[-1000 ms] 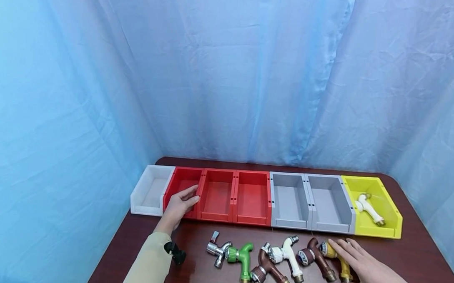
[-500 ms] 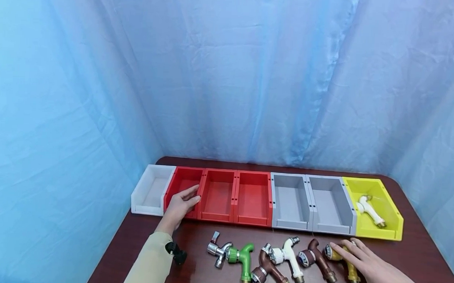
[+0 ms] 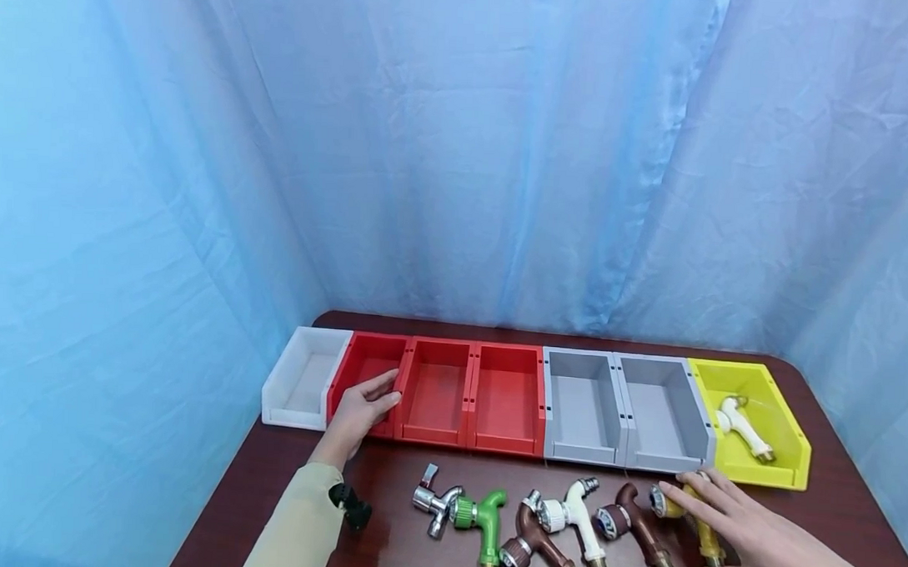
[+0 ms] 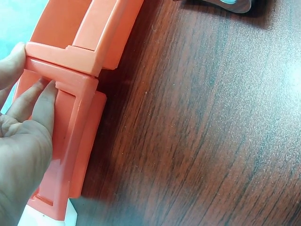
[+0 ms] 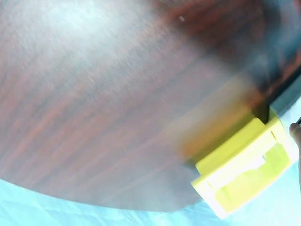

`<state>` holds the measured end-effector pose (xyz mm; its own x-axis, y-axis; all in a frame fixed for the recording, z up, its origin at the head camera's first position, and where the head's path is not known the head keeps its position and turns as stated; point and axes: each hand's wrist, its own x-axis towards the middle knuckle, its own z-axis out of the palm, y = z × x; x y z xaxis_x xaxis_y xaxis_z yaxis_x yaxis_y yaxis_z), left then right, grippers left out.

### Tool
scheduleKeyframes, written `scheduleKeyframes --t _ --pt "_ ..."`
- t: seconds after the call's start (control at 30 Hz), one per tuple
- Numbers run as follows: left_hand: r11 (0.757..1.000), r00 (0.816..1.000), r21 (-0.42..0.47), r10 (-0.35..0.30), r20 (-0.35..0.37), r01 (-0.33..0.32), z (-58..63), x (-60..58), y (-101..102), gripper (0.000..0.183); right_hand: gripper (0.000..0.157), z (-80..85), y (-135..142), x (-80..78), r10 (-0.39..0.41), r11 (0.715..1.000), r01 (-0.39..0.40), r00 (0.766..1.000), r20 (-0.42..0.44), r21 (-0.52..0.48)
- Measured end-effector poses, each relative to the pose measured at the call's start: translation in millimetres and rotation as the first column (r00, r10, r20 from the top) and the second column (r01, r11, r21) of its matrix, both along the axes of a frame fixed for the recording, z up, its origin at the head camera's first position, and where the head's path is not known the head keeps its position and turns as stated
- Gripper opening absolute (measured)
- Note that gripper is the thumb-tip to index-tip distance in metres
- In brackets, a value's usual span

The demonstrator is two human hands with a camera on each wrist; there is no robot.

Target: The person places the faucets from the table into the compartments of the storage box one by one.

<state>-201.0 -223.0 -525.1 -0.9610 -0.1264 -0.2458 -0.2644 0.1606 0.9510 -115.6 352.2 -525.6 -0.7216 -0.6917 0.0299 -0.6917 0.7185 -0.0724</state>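
In the head view my left hand (image 3: 359,409) reaches to the leftmost red bin (image 3: 372,356). The left wrist view shows its fingers (image 4: 44,101) inside that bin and the thumb across the side wall, pinching the wall. My right hand (image 3: 746,527) holds a yellow faucet (image 3: 704,530), fingers over its top and thumb by its threaded end. To its left lie a brown faucet (image 3: 640,532), a white faucet (image 3: 581,521), a second brown faucet (image 3: 543,537), a green faucet (image 3: 489,522) and a chrome faucet (image 3: 436,500). Only a fingertip (image 5: 295,134) of the right hand shows in the right wrist view.
Bins stand in a row behind the faucets: a white bin (image 3: 293,418), three red, two grey bins (image 3: 579,450) and a yellow bin (image 3: 763,474) holding another white faucet (image 3: 745,427). Blue curtains (image 3: 459,150) hang around the dark wooden table (image 3: 407,557).
My right hand has shifted a little to the right, and the yellow faucet has moved with it, away from the brown faucet. The left hand stays at the red bin.
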Motion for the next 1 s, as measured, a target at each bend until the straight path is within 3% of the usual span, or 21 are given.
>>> scheduleKeyframes --t 0.23,0.43,0.8,1.0 --pt "1.0 1.0 0.014 -0.015 0.011 0.015 3.5 0.6 -1 0.059 0.098 18.1 -1 -12.6 0.027 0.999 -0.029 0.997 -0.066 -0.034" --pt "1.0 1.0 0.012 -0.02 0.017 0.02 5.7 1.0 0 0.062 0.091 22.4 4 -27.0 0.127 0.982 -0.152 0.971 -0.201 -0.11" --pt "1.0 1.0 -0.004 -0.02 0.014 0.02 5.1 -0.7 -1 0.062 0.086 28.5 8 -51.7 0.097 0.992 -0.111 0.976 -0.195 -0.058" --pt "1.0 1.0 -0.005 -0.025 0.01 0.025 2.3 -0.7 -1 0.062 0.084 30.6 9 -66.9 0.137 0.983 -0.156 0.973 -0.186 -0.094"
